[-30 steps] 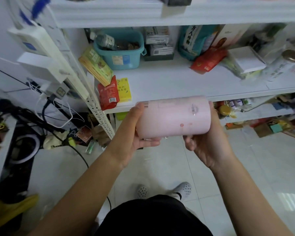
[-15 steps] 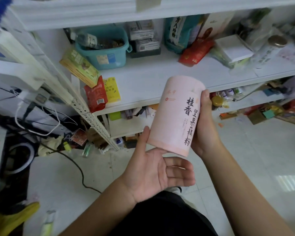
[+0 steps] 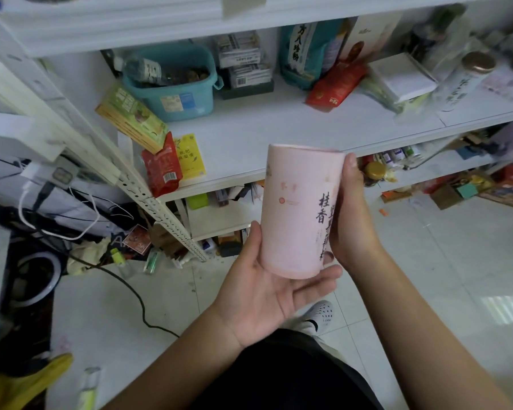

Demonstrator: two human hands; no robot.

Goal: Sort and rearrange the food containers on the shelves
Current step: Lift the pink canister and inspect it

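The tall pink cardboard canister, upright at frame centre, rests on the flat-fingered left hand with the right hand in a closed grip round it; keep it vertical when setting it on the white shelf.

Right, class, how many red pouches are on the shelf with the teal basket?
2. One red pouch stands at the shelf's front left edge, beside a yellow packet; the other red pouch leans further back, right of centre, before a teal bag. More may be hidden behind clutter.
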